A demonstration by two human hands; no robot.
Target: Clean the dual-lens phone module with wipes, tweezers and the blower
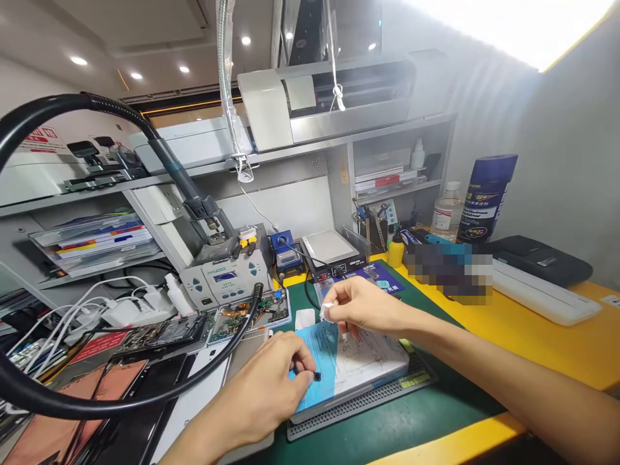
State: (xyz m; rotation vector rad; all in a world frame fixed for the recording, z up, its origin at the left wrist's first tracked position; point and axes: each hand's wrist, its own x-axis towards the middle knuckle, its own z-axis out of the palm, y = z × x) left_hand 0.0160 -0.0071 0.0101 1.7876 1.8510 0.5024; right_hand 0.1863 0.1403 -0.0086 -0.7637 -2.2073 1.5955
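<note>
Flat mat [387, 423], blocky black piece [317, 376]

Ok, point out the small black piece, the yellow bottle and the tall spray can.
Small black piece [317, 376]: head view, on its exposed end.
Yellow bottle [396, 252]: head view, on its body.
Tall spray can [487, 201]: head view, on its label.

Black piece [317, 376], green mat [387, 413]

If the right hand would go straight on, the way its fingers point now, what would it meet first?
Probably the white square, just past the fingers of the right hand. Its height is unclear, so it may pass above, towards the circuit boards.
</note>
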